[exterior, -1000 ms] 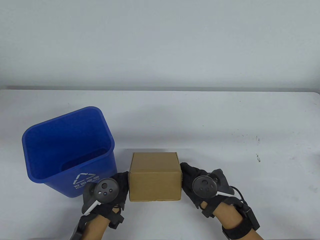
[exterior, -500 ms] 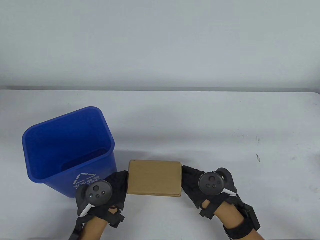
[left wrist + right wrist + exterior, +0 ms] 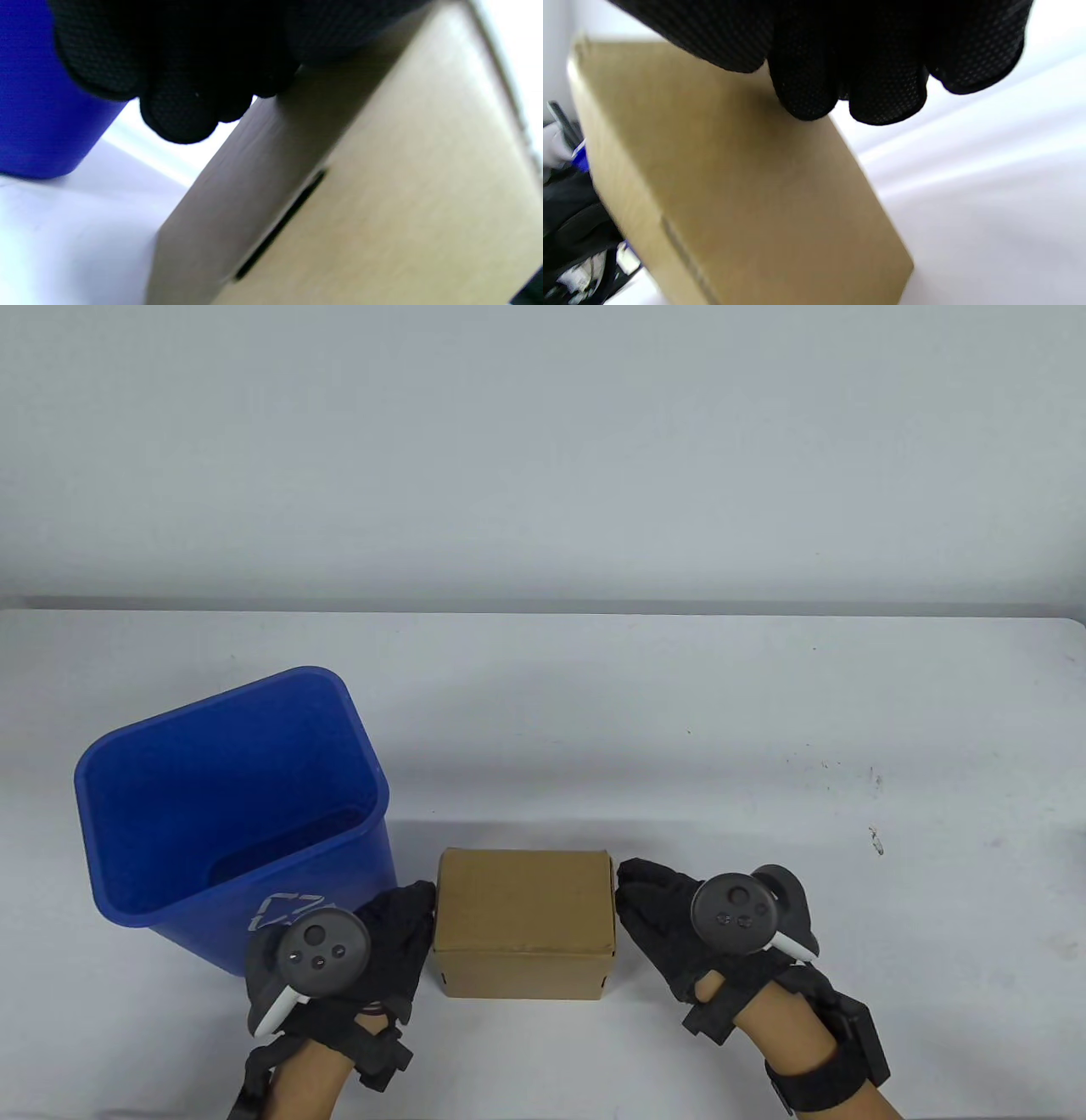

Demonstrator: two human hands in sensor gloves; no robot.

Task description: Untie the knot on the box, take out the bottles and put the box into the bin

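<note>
Here we have the box (image 3: 524, 929) on the tabletop (image 3: 764, 729) at about 6 o'clock, squeezed between both hands: our left hand (image 3: 373, 950) presses its 9 o'clock side, our right hand (image 3: 670, 925) its 3 o'clock side, fingers wrapped onto the cardboard. Its long axis runs 9 to 3. The bin (image 3: 229, 806) stands just beside the left hand, at 9 o'clock from the box, so that hand is nearer. We see no knot or bottles.
</note>
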